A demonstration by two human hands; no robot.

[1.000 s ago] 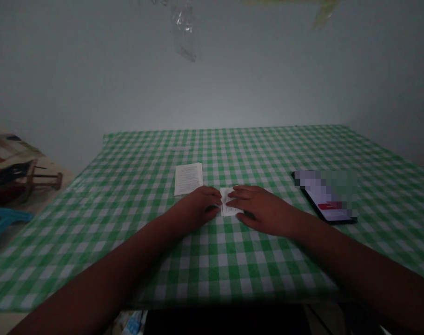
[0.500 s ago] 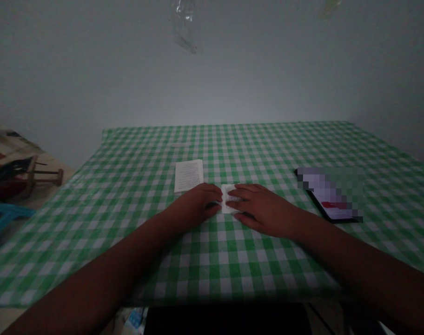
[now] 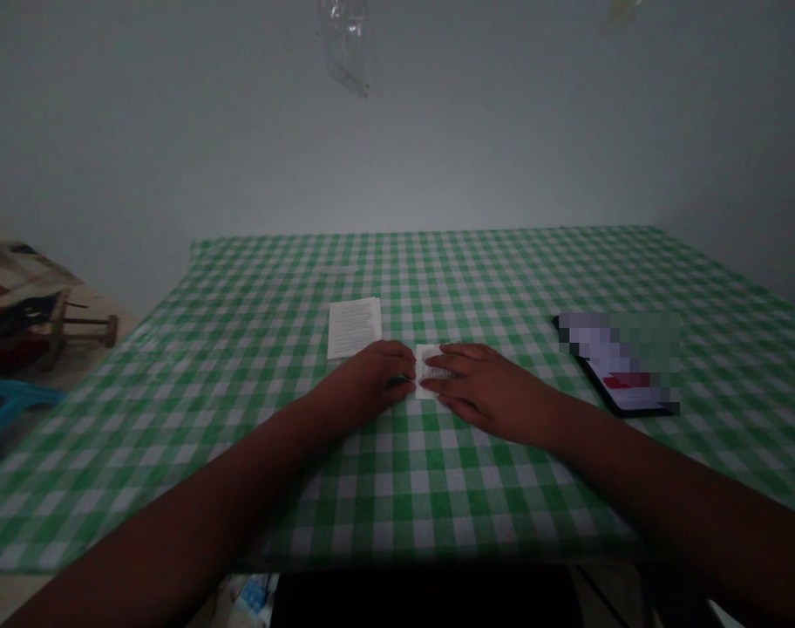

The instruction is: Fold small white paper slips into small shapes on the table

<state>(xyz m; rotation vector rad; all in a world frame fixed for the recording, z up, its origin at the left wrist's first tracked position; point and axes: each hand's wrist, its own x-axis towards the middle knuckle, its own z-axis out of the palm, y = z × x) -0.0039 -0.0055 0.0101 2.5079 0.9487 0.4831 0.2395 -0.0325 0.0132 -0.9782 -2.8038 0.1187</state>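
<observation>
A small white sheet of printed paper, apparently folded, lies on the checked tablecloth between my hands. My right hand rests on it with its fingers spread flat, hiding its right part. At the paper's left edge is my left hand, fingers curved and a gap between thumb and fingers; its tips touch or nearly touch the edge. Just beyond that hand lies a small stack of printed paper, its near corner partly covered.
A green and white checked cloth covers the table. To the right lies a phone or tablet, partly blurred out. A wall stands behind, with a clear plastic bag hanging on it. Left of the table is a blue stool.
Little differs. The fingers of my right hand have shifted slightly on the paper; the left hand, the stack and the device stay in place.
</observation>
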